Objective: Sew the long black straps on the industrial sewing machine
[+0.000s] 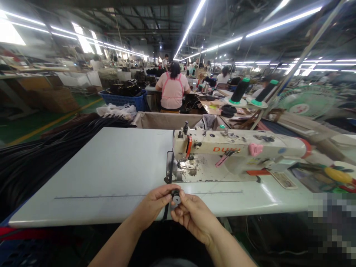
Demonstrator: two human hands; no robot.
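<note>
A small round metal bobbin piece [176, 199], silver with a dark part behind it, is pinched between my two hands at the table's front edge. My left hand [155, 202] grips it from the left with thumb and forefinger. On the other side, my right hand [191, 213] holds it with thumb and curled fingers. Just beyond my hands stands the white sewing machine [239, 148], its needle area above a worn metal plate. A black strap [166, 209] runs over the table edge beneath my hands.
The pale table [111, 163] carries a printed ruler line. Black strips [55, 152] lie along its left. Pink-handled tweezers [222, 158] sit on the machine. Behind are a fabric-lined bin [158, 120], a blue basket [125, 99], thread cones [240, 91], a green fan [306, 104] and a seated person [172, 89].
</note>
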